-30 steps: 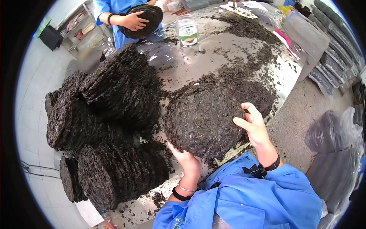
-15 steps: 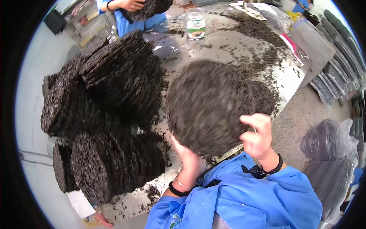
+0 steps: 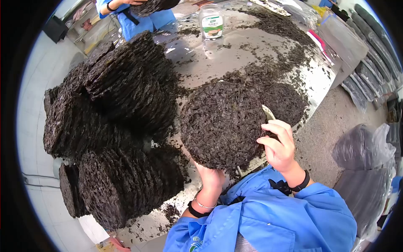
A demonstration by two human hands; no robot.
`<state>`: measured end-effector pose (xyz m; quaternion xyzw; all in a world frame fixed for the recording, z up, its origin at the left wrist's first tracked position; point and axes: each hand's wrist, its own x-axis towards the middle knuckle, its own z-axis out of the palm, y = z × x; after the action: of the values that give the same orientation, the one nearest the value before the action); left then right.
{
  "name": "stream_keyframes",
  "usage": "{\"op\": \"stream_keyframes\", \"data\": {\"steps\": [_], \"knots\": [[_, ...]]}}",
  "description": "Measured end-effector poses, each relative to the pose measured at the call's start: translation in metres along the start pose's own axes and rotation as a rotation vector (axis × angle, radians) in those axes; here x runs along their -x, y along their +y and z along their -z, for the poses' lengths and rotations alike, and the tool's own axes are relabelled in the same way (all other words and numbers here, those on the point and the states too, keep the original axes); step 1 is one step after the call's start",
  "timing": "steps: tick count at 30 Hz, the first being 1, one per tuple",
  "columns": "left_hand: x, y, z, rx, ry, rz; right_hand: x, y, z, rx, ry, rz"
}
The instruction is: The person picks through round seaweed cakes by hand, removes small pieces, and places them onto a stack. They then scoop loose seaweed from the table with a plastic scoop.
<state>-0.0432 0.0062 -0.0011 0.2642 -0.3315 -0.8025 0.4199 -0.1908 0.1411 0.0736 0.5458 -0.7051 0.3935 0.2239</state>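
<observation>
A round, dark cake of dried seaweed (image 3: 222, 122) is tilted up in front of me over the table. My left hand (image 3: 210, 175) supports it from below at its near edge, with most of the fingers hidden behind it. At the cake's right side is my right hand (image 3: 279, 145), fingers bent and closed on a slim pale tool (image 3: 268, 112), which looks like tweezers; its kind is not certain. Partly behind the held cake, another seaweed cake (image 3: 287, 105) lies flat on the table. To the left, stacked seaweed cakes (image 3: 130, 84) stand on edge, with another row (image 3: 126, 182) nearer me.
A clear jar with a green label (image 3: 211, 23) stands at the back of the table (image 3: 201, 59). Loose seaweed crumbs (image 3: 277, 25) are scattered over it. Across from me, a person in blue (image 3: 145, 21) handles another cake. Plastic-wrapped dark bundles (image 3: 361, 149) lie on the right.
The cake, blurred by motion earlier, now shows sharply and sits slightly lower. My right hand has moved a little up and left, and the pale tool shows more above its fingers.
</observation>
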Motion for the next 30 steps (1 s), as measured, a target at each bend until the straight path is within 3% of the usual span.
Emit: {"op": "stream_keyframes", "data": {"steps": [4, 6, 8, 10, 11, 14, 16, 17, 20, 21, 24, 26, 27, 30], "knots": [[-0.013, 0.006, 0.028, 0.001, 0.113, -0.056, -0.006, 0.019, 0.012, 0.167, 0.050, 0.011], [-0.026, 0.008, 0.040, 0.077, 0.204, -0.084, -0.013, 0.047, 0.019, 0.329, 0.103, -0.100], [-0.039, 0.007, 0.053, 0.223, 0.324, -0.101, -0.008, 0.086, 0.022, 0.348, 0.169, -0.402], [-0.051, 0.010, 0.063, 0.107, 0.376, -0.101, 0.024, 0.149, 0.017, 0.419, 0.187, -0.646], [-0.059, 0.009, 0.074, 0.059, 0.339, -0.133, 0.045, 0.182, 0.014, 0.317, 0.180, -0.762], [-0.062, 0.007, 0.069, -0.173, 0.419, -0.181, 0.058, 0.189, 0.006, 0.627, 0.019, -1.029], [-0.062, 0.000, 0.066, -0.097, 0.384, -0.085, 0.066, 0.196, 0.002, 0.632, -0.134, -1.201], [-0.061, -0.002, 0.067, -0.065, 0.369, -0.036, 0.069, 0.202, 0.003, 0.487, -0.112, -1.241], [-0.056, -0.013, 0.085, -0.164, 0.368, 0.121, 0.063, 0.195, 0.010, 0.503, -0.120, -1.248], [-0.056, -0.018, 0.122, -0.661, 0.116, 0.039, 0.067, 0.192, 0.008, 0.481, -0.077, -1.222], [-0.051, -0.020, 0.114, -0.328, 0.316, 0.129, 0.069, 0.194, 0.009, 0.448, 0.029, -1.227], [-0.049, -0.015, 0.108, -0.287, 0.324, 0.107, 0.072, 0.195, 0.004, 0.441, 0.061, -1.234], [-0.028, 0.021, 0.048, -0.414, 0.366, 0.181, 0.071, 0.194, 0.004, 0.450, 0.039, -1.250], [-0.036, 0.013, 0.072, -0.515, 0.367, 0.120, 0.069, 0.193, 0.009, 0.432, -0.018, -1.264]]}}
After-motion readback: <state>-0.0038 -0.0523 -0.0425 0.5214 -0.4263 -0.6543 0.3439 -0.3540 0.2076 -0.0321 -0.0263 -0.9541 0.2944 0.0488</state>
